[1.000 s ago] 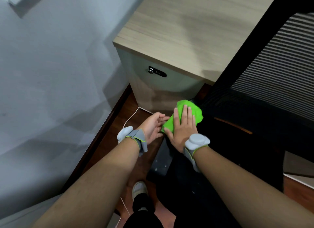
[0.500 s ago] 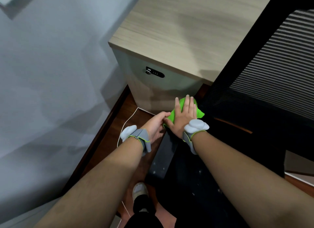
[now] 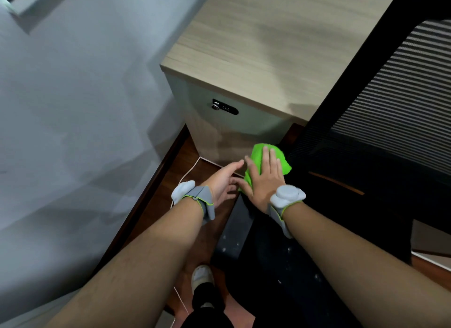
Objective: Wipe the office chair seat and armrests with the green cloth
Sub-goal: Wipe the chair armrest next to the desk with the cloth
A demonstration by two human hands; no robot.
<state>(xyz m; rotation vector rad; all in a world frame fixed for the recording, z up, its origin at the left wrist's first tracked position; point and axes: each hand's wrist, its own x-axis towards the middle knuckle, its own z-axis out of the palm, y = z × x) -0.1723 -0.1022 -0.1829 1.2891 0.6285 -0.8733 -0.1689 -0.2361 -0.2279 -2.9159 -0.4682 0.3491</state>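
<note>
my right hand (image 3: 264, 178) flat, fingers spread, pressing green cloth (image 3: 269, 160) on armrest (image 3: 234, 237) far end, beside cabinet (image 3: 234, 129). my left hand (image 3: 224, 181) open, empty, just left of cloth. judge armrest wipe underway; seat (image 3: 341, 205) and other armrest state unclear.

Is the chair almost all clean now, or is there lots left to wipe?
Hard to call anything finished: nothing shows which parts are already wiped. Right now the right hand presses the green cloth flat on the near armrest, the left hand open beside it. The dark seat still shows pale specks, so it probably needs wiping. The other armrest is out of view.
</note>
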